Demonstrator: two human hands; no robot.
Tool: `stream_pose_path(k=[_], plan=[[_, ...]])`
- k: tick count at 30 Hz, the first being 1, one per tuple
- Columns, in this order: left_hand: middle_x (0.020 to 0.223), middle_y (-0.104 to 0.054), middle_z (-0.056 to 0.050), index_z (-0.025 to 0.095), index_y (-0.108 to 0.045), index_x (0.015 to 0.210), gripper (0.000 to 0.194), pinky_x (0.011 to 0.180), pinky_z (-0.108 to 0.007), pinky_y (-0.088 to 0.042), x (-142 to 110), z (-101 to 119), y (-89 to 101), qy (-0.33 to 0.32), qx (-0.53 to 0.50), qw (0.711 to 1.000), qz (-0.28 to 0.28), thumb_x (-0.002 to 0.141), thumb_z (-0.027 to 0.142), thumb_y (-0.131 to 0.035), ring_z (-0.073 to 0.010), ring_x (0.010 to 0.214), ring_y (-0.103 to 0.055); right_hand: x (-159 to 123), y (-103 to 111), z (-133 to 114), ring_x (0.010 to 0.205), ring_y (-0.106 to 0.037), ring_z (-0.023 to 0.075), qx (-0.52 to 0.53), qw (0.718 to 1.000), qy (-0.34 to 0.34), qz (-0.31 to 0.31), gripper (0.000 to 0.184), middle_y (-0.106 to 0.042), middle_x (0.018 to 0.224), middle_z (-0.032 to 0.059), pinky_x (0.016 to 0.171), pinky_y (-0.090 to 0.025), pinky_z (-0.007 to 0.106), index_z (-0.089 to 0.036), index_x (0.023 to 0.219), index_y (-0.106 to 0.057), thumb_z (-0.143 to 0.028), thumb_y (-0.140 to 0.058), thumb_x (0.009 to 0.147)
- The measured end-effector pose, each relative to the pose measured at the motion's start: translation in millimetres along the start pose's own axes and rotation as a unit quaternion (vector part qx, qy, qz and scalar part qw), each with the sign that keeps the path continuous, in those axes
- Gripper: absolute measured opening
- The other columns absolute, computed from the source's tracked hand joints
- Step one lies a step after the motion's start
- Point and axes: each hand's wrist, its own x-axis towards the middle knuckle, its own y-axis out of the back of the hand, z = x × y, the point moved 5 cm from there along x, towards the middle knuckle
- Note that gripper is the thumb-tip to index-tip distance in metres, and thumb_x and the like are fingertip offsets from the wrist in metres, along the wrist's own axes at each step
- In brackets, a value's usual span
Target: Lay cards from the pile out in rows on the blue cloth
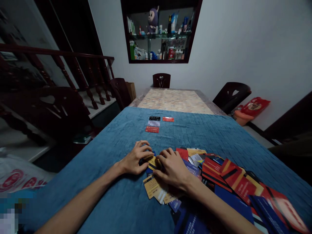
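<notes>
My left hand (137,158) is curled with thumb and fingers at the left side of a yellow card (152,162) that has a dark stripe. My right hand (174,167) reaches over the card pile, its bent fingers at the card's right side; the palm hides what lies beneath. Below the hands, several yellow cards (152,186) fan out, one with a shiny silvery face. Farther up the blue cloth, a black card (154,118), a silver-white card (153,123) and a red card (152,129) form a column. An orange-red card (168,119) lies right of the black one.
A loose heap of red cards (240,182) and blue cards (234,203) spreads to the right. The blue cloth (109,195) covers the near table; a patterned cover (175,99) lies beyond. Around it stand dark chairs (161,80), a railing on the left, and a wall shelf (158,35) behind.
</notes>
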Motion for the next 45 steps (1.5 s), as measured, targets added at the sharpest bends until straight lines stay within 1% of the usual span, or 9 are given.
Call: stream_pose_path(k=[3, 8, 15, 23, 28, 33, 38, 43, 45], plan=[[0.116, -0.065, -0.007, 0.029, -0.067, 0.115, 0.042, 0.109, -0.047, -0.031, -1.5, -1.0, -0.2, -0.012, -0.001, 0.999, -0.031, 0.075, 0.027, -0.058, -0.029, 0.124, -0.042, 0.2, -3.8, 0.0, 0.103, -0.05, 0.0313, 0.003, 1.0, -0.005, -0.013, 0.035, -0.063, 0.106, 0.0129, 0.082, -0.038, 0.044, -0.02, 0.097, -0.066, -0.052, -0.062, 0.084], [0.116, -0.063, -0.008, 0.026, -0.065, 0.117, 0.043, 0.109, -0.044, -0.031, -3.2, -1.7, -0.7, -0.044, 0.004, 0.998, -0.041, 0.074, 0.028, -0.062, -0.0283, 0.123, -0.043, 0.0, -6.8, 2.2, 0.106, -0.049, 0.0314, 0.014, 1.0, -0.011, -0.015, 0.034, -0.062, 0.111, 0.0125, 0.084, -0.038, 0.044, -0.02, 0.101, -0.066, -0.048, -0.064, 0.083], [0.111, -0.06, -0.01, 0.018, -0.062, 0.116, 0.046, 0.103, -0.049, -0.034, -3.5, -0.1, -2.3, -0.092, -0.002, 0.995, -0.023, 0.07, 0.022, -0.063, -0.0307, 0.117, -0.045, -2.0, -3.5, 1.1, 0.104, -0.049, 0.027, 0.008, 1.0, -0.012, -0.019, 0.031, -0.062, 0.109, 0.0098, 0.084, -0.036, 0.039, -0.019, 0.102, -0.065, -0.045, -0.061, 0.087], [0.11, -0.061, -0.01, 0.019, -0.063, 0.111, 0.041, 0.101, -0.049, -0.036, -2.6, -1.1, -3.0, -0.094, -0.008, 0.995, -0.022, 0.071, 0.021, -0.062, -0.0301, 0.115, -0.046, -0.8, -3.4, -2.2, 0.098, -0.049, 0.024, -0.021, 0.999, 0.021, -0.015, 0.026, -0.064, 0.099, 0.0099, 0.08, -0.033, 0.035, -0.017, 0.096, -0.068, -0.039, -0.058, 0.088], [0.108, -0.062, -0.009, 0.018, -0.065, 0.108, 0.039, 0.101, -0.049, -0.036, -2.9, -1.9, -2.4, -0.095, -0.02, 0.995, -0.017, 0.07, 0.02, -0.062, -0.0296, 0.114, -0.047, -1.4, 1.3, -4.2, 0.091, -0.051, 0.0218, -0.028, 0.999, 0.039, -0.01, 0.025, -0.067, 0.092, 0.0091, 0.079, -0.033, 0.034, -0.016, 0.092, -0.069, -0.035, -0.054, 0.089], [0.103, -0.065, -0.009, 0.018, -0.067, 0.105, 0.037, 0.098, -0.046, -0.04, -2.6, -4.6, -1.4, -0.1, -0.048, 0.994, 0.006, 0.07, 0.015, -0.057, -0.0276, 0.11, -0.05, -1.1, 5.0, -2.3, 0.084, -0.054, 0.0199, -0.028, 0.999, 0.045, -0.006, 0.025, -0.07, 0.084, 0.008, 0.076, -0.032, 0.034, -0.016, 0.087, -0.071, -0.032, -0.052, 0.09], [0.095, -0.067, -0.007, 0.017, -0.069, 0.098, 0.035, 0.097, -0.044, -0.043, -0.7, -10.2, -1.0, -0.09, -0.084, 0.992, 0.038, 0.07, 0.008, -0.051, -0.0248, 0.105, -0.053, 0.5, 9.3, 3.4, 0.083, -0.055, 0.0188, -0.004, 0.999, 0.041, 0.017, 0.028, -0.071, 0.083, 0.0069, 0.077, -0.033, 0.032, -0.017, 0.088, -0.073, -0.026, -0.046, 0.094], [0.096, -0.067, -0.008, 0.015, -0.069, 0.103, 0.039, 0.093, -0.04, -0.049, -0.7, -16.1, -1.0, -0.065, -0.12, 0.988, 0.071, 0.072, 0.004, -0.048, -0.0219, 0.102, -0.056, 3.3, 11.4, 9.7, 0.08, -0.056, 0.0173, -0.001, 0.999, 0.025, 0.021, 0.034, -0.071, 0.082, 0.0064, 0.076, -0.035, 0.029, -0.018, 0.081, -0.07, -0.021, -0.04, 0.098], [0.098, -0.066, -0.008, 0.014, -0.069, 0.106, 0.04, 0.09, -0.037, -0.051, -1.1, -18.2, -1.5, -0.049, -0.13, 0.987, 0.08, 0.073, 0.004, -0.049, -0.0209, 0.102, -0.057, 3.9, 10.6, 11.8, 0.08, -0.056, 0.0173, 0.002, 1.0, 0.015, 0.018, 0.035, -0.071, 0.083, 0.0062, 0.075, -0.035, 0.029, -0.018, 0.083, -0.069, -0.022, -0.039, 0.099]])
